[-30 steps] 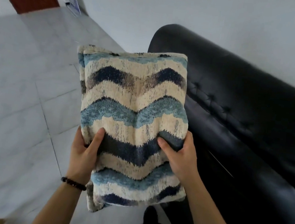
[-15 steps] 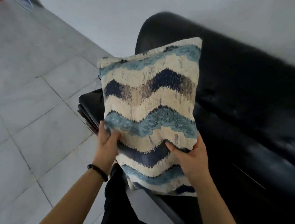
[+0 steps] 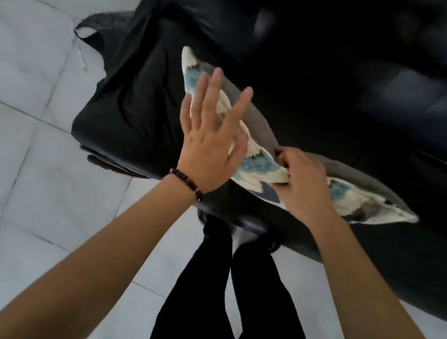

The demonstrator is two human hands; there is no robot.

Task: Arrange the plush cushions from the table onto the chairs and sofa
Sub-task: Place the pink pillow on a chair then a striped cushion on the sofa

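Note:
The cushion (image 3: pixel 256 164), cream with blue and navy wavy stripes and a grey back, lies on the seat of the black leather sofa (image 3: pixel 367 74) near its left arm, seen edge-on. My left hand (image 3: pixel 209 139) is flat and open, fingers spread, over the cushion's upper left part. My right hand (image 3: pixel 301 183) pinches the cushion's front edge near its middle. The cushion's right corner points toward the sofa's seat front.
The sofa's padded left arm (image 3: pixel 129 103) is beside the cushion. A black plastic bag (image 3: pixel 102 24) sticks out behind that arm. Pale floor tiles (image 3: pixel 24 146) spread to the left. My legs in black trousers (image 3: pixel 230 295) stand against the sofa's front.
The cushion went from upright in both hands down onto the sofa seat. My left hand let go and opened flat over it. The view tilted sharply downward.

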